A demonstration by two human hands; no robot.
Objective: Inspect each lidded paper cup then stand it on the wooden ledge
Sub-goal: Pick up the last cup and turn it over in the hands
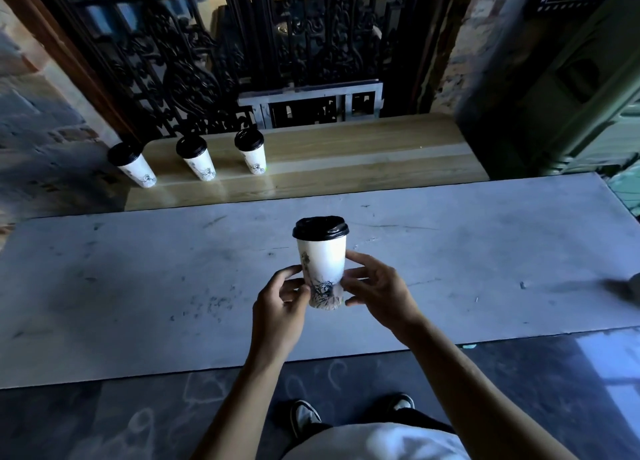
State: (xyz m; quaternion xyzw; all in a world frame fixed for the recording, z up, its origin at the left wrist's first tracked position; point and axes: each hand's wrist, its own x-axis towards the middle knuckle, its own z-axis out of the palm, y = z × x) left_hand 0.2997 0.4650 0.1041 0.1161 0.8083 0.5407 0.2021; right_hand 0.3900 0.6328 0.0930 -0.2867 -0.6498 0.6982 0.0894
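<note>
White paper cup (322, 265), black lid, statue print — no readable writing — gripped mid-frame by left hand (278, 307) and right hand (375, 286).

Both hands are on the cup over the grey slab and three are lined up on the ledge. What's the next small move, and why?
Probably carry the held cup, gripped low by the left hand and right hand, forward to the wooden ledge and stand it right of the third cup. Its lid looks seated, and that stretch is bare.

Three lidded paper cups (200, 158) upright on the wooden ledge (346, 154); beyond, perhaps stone, a scuffed grey slab (138, 286).
</note>
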